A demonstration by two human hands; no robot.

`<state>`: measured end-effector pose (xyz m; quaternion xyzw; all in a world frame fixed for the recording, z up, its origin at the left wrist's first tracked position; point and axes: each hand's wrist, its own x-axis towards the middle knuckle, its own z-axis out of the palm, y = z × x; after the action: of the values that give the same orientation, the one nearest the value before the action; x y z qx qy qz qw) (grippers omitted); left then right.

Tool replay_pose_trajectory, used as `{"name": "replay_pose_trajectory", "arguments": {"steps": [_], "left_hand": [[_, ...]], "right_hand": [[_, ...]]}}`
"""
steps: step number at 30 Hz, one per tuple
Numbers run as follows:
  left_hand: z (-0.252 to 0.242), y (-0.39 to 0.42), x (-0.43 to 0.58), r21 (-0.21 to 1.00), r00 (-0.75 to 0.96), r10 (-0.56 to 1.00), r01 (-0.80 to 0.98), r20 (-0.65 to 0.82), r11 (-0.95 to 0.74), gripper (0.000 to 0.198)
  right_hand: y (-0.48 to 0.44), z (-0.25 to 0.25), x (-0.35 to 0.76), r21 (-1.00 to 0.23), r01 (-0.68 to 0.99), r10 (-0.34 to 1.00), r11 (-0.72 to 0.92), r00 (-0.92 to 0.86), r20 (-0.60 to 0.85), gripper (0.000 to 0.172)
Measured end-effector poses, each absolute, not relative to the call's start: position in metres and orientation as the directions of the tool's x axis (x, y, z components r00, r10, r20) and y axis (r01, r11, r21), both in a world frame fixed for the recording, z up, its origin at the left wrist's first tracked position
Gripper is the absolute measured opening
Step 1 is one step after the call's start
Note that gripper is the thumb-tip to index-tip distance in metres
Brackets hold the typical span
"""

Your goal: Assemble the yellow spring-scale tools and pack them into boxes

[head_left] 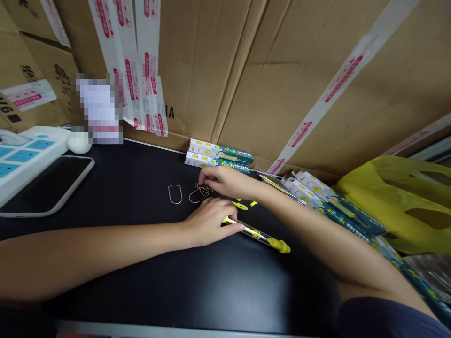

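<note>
I've got a black tabletop [148, 286], slight sheen, pale front edge. Left on it: white power strip [56, 137] with blue socket panels, phone [49, 185] lying screen-up just beside. Center: one bent wire loop [175, 203] apart from a small cluster of wire loops [201, 191]. Small yellow pieces [241, 205] right of those. Back edge: two slim boxes [214, 159] side by side. More boxes [317, 192] along the right; I can't count them.
</note>
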<state>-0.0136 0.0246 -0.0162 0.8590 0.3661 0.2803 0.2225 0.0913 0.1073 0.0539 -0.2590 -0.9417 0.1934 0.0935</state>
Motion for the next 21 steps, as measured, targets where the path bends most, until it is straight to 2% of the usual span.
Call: {"name": "replay_pose_trajectory", "arguments": {"steps": [2, 5, 8, 13, 15, 17, 19, 21], "left_hand": [[-0.015, 0.025, -0.014, 0.582, 0.572, 0.748, 0.498, 0.336, -0.642, 0.023], [-0.011, 0.025, -0.014, 0.611, 0.545, 0.758, 0.477, 0.358, -0.632, 0.025], [-0.008, 0.026, -0.014, 0.710, 0.468, 0.808, 0.426, 0.357, -0.561, 0.029], [-0.006, 0.029, -0.016, 0.816, 0.365, 0.873, 0.361, 0.323, -0.452, 0.035], [-0.006, 0.029, -0.017, 0.833, 0.343, 0.878, 0.329, 0.334, -0.445, 0.035], [-0.005, 0.029, -0.017, 0.830, 0.322, 0.886, 0.345, 0.334, -0.438, 0.034], [-0.005, 0.030, -0.017, 0.838, 0.297, 0.900, 0.354, 0.320, -0.414, 0.033], [-0.005, 0.030, -0.017, 0.833, 0.303, 0.900, 0.367, 0.314, -0.414, 0.033]], "right_hand": [[0.106, 0.056, 0.108, -0.556, 0.435, 0.603, 0.709, -0.782, 0.156, 0.018], [0.103, 0.055, 0.150, -0.813, 0.342, 0.776, 0.470, -0.599, 0.197, 0.012], [0.095, 0.049, 0.202, -0.951, 0.177, 0.908, 0.255, -0.383, 0.172, 0.004], [0.071, 0.031, 0.256, -0.998, -0.060, 0.988, 0.034, -0.151, 0.043, 0.010], [0.062, 0.026, 0.259, -0.992, -0.107, 0.982, -0.071, -0.180, -0.051, 0.015], [0.053, 0.025, 0.255, -0.979, -0.135, 0.952, -0.151, -0.287, -0.107, 0.026], [0.045, 0.026, 0.248, -0.982, -0.128, 0.921, -0.142, -0.381, -0.083, 0.034], [0.039, 0.027, 0.242, -0.991, -0.098, 0.920, -0.091, -0.390, -0.046, 0.034]]}}
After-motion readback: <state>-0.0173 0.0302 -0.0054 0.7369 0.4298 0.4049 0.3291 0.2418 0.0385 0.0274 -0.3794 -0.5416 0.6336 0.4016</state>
